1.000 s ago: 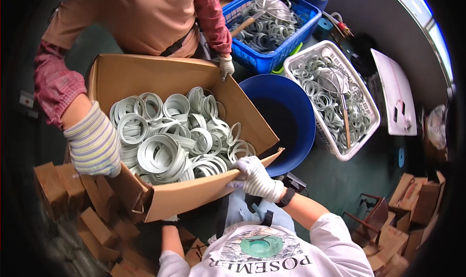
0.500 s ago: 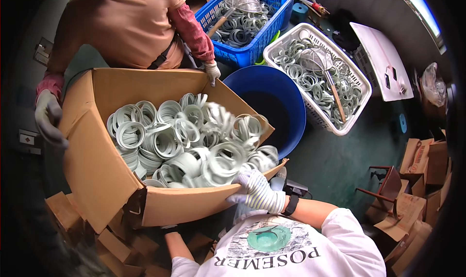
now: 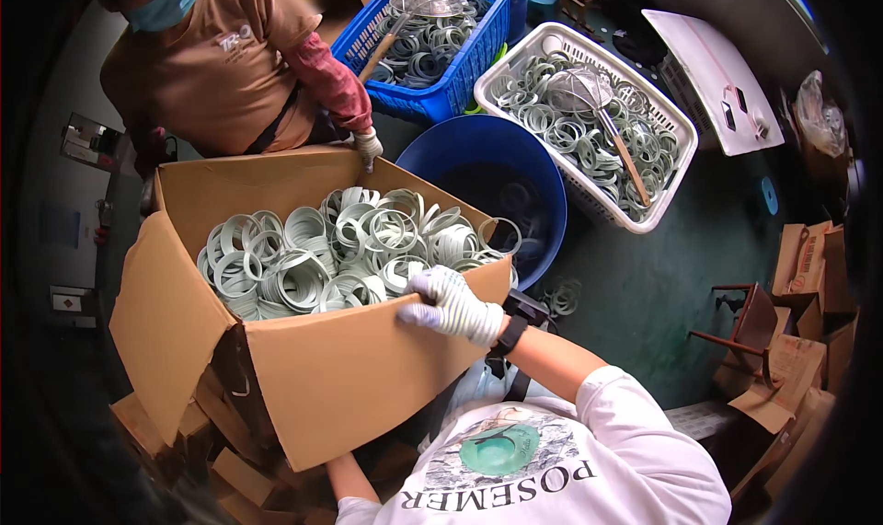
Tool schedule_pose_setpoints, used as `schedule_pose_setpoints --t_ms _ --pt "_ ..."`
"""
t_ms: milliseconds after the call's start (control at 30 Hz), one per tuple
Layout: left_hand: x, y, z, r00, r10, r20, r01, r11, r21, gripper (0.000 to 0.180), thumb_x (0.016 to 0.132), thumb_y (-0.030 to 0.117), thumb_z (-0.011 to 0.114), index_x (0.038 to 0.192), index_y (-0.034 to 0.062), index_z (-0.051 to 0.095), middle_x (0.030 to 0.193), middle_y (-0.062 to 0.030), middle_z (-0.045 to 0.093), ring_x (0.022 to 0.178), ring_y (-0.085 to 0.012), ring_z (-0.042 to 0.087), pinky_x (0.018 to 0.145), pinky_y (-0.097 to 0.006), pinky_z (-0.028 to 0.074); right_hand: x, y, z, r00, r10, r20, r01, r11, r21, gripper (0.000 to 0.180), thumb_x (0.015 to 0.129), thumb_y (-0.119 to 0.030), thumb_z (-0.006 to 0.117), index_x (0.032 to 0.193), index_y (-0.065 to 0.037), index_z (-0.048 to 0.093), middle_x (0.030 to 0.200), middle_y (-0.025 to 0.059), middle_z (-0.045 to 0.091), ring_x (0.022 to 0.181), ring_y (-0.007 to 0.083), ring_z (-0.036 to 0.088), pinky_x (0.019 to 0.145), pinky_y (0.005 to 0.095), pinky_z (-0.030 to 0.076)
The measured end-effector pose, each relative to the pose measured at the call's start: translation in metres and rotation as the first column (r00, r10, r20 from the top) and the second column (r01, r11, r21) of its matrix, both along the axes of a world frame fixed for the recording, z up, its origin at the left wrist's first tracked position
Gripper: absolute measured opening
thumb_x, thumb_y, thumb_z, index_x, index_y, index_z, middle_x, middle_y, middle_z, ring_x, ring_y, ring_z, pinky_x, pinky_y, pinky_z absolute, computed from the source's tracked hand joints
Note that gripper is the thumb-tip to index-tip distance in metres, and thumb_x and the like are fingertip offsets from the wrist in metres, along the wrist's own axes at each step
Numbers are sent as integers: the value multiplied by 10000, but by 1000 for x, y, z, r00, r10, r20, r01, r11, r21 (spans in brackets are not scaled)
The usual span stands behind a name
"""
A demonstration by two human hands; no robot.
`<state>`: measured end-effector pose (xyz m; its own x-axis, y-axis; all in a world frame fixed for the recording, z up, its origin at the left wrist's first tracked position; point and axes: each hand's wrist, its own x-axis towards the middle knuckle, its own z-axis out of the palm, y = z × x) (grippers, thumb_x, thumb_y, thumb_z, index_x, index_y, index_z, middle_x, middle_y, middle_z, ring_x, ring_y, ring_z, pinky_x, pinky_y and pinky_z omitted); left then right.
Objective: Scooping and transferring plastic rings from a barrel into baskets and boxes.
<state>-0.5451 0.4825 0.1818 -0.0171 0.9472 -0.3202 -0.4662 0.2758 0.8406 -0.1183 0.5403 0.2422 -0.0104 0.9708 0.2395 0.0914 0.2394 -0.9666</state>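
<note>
Tipped further toward the blue tub since half a second ago, your cardboard box now sits lower in view, with the co-worker's glove on its far rim.

Working left to right: your left hand (image 3: pixel 345 474) reaches under the cardboard box (image 3: pixel 313 369) and only the forearm shows, so you cannot tell how its fingers lie. The box is brimful of pale green plastic rings (image 3: pixel 340 249), so judge it heavy, with walls that flex and a load that slides as it tilts; hold it by the bottom edge and top rim, never a flap. Your right hand (image 3: pixel 451 304), gloved, curls its fingers over the near rim at the corner. Beyond it the co-worker's gloved hand (image 3: pixel 368 145) touches the far rim, and the blue tub (image 3: pixel 552 184) stands just beside the box.
</note>
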Motion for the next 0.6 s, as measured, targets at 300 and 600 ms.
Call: schedule_pose_setpoints --t_ms 300,600 --pt "25 -16 8 999 -49 -22 49 999 7 497 978 390 362 1356 69 389 1389 -119 403 1259 -267 392 1050 -432 309 15 45 17 975 -50 -215 70 994 85 413 895 -385 552 680 -45 646 565 77 579 513 203 550 526 310 436" --pt "58 4 32 979 -204 7 203 974 97 519 984 394 339 1386 66 362 1429 -119 371 1296 -265 358 1089 -428 273 44 55 -17 968 -161 -191 172 984 44 418 911 -355 543 649 -32 577 559 61 527 502 190 495 525 305 409"
